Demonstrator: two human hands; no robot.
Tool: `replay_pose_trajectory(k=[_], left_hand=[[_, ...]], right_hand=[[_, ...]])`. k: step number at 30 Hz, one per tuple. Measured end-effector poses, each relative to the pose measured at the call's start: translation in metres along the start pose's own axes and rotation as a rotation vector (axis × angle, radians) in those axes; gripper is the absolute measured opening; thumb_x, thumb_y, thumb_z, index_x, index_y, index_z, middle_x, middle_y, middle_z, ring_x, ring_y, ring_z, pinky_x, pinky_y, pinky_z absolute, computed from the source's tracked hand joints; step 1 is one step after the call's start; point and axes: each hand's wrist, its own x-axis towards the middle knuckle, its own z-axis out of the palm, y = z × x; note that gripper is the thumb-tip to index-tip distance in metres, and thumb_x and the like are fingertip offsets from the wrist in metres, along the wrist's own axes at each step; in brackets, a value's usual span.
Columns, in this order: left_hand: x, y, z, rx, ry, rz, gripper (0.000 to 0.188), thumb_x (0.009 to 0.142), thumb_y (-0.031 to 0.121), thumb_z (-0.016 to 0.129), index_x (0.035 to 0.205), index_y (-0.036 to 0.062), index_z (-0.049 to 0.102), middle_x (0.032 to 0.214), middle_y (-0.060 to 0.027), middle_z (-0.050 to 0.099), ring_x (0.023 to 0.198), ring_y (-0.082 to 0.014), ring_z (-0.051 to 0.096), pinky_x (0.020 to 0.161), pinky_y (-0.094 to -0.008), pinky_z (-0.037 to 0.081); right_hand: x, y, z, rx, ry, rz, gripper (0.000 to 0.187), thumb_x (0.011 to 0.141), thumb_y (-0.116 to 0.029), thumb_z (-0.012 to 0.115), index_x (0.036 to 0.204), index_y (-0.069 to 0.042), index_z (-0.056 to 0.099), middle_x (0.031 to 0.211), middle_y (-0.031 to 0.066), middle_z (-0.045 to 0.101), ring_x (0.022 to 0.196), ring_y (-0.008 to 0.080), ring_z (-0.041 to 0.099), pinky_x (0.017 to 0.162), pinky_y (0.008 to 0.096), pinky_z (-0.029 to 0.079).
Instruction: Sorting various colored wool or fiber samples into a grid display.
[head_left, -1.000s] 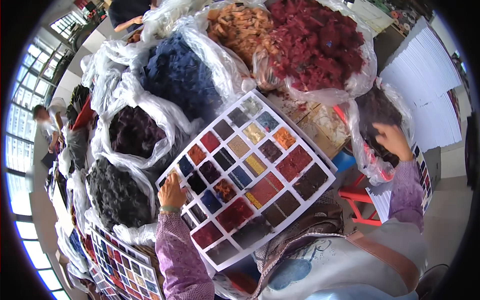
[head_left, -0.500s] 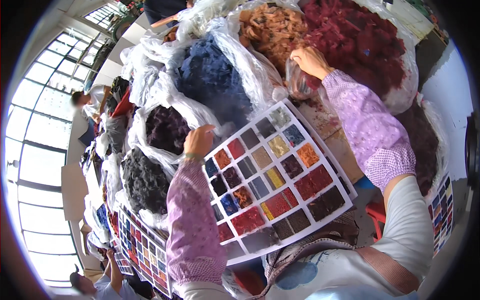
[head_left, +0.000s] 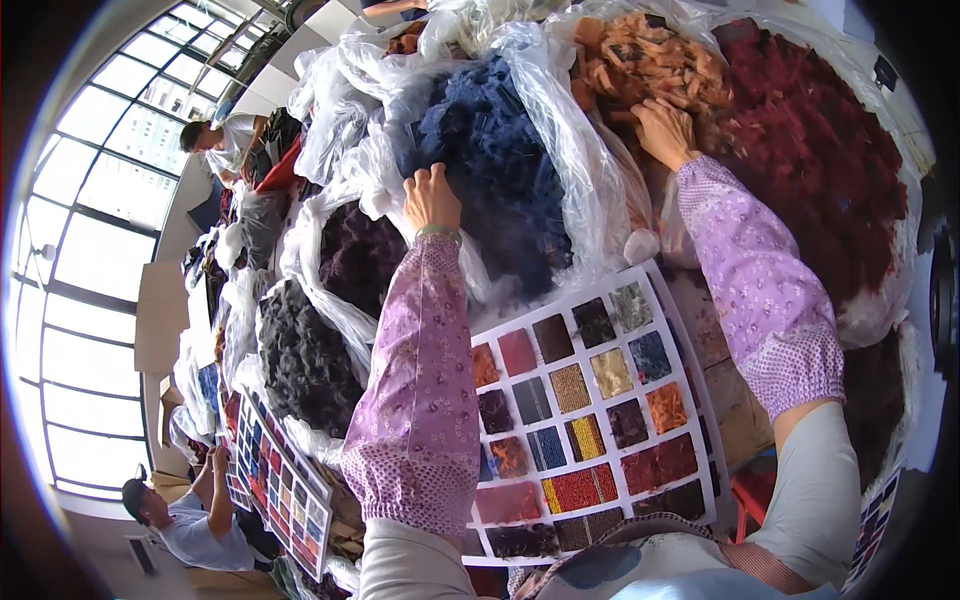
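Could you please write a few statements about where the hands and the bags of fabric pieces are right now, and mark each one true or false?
1. The left hand rests at the bag of dark blue pieces. True.
2. The right hand is in the bag of orange pieces. True.
3. The sample board lies on top of the dark red pieces. False: it lies below the bags, between the two forearms.
4. Both forearms are bare. False: each wears a purple patterned sleeve cover.
5. The squares on the sample board are all one colour. False: they are red, blue, yellow, orange and dark shades.
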Motion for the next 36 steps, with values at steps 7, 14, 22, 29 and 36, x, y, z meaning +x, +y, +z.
replay_pose_trajectory(k=[7, 14, 22, 29, 36], left_hand=[[0.023, -0.018, 0.015, 0.145, 0.196, 0.262, 0.016, 0.065, 0.019, 0.06, 0.078, 0.012, 0.058, 0.084, -0.0023, 0.051, 0.086, -0.0213, 0.046, 0.071, -0.0348, 0.037], [0.031, 0.003, -0.022, -0.223, 0.074, -0.081, 0.026, 0.062, 0.024, 0.062, 0.085, 0.0119, 0.056, 0.083, -0.0036, 0.058, 0.087, -0.0232, 0.053, 0.075, -0.0371, 0.038], [-0.05, -0.011, -0.073, -0.073, 0.083, 0.117, 0.024, 0.061, 0.018, 0.062, 0.083, 0.0155, 0.053, 0.085, 0.0011, 0.058, 0.091, -0.0185, 0.052, 0.078, -0.0473, 0.033], [-0.115, -0.05, -0.149, -0.292, -0.003, -0.031, 0.023, 0.065, 0.023, 0.057, 0.086, 0.0135, 0.055, 0.074, -0.0111, 0.062, 0.071, -0.0325, 0.059, 0.063, -0.0407, 0.046], [-0.237, -0.135, -0.221, -0.615, -0.512, -0.326, 0.029, 0.069, 0.025, 0.056, 0.094, 0.0114, 0.063, 0.08, -0.0114, 0.064, 0.075, -0.028, 0.062, 0.069, -0.0328, 0.049]], right_hand=[[0.027, 0.01, -0.09, 0.792, -0.455, 0.358, 0.026, 0.078, -0.024, 0.061, 0.088, -0.002, 0.054, 0.073, 0.0012, 0.057, 0.062, 0.0056, 0.054, 0.05, 0.02, 0.041], [-0.011, 0.06, -0.101, 0.451, -0.428, 0.405, 0.019, 0.073, -0.011, 0.061, 0.089, -0.005, 0.055, 0.068, 0.0047, 0.058, 0.06, 0.0094, 0.053, 0.056, 0.0266, 0.041], [-0.028, 0.011, -0.131, 0.393, -0.477, 0.169, 0.02, 0.072, -0.011, 0.061, 0.091, -0.008, 0.06, 0.076, 0.0069, 0.063, 0.069, 0.0142, 0.06, 0.058, 0.0306, 0.046], [-0.056, 0.071, -0.118, 0.573, -0.596, 0.471, 0.025, 0.07, -0.013, 0.063, 0.094, -0.007, 0.058, 0.075, 0.0057, 0.062, 0.062, 0.0094, 0.057, 0.052, 0.0245, 0.044], [-0.116, -0.126, -0.193, 0.593, -0.414, 0.069, 0.025, 0.076, -0.008, 0.056, 0.1, -0.008, 0.054, 0.078, 0.0083, 0.064, 0.069, 0.0135, 0.061, 0.06, 0.0269, 0.046]])
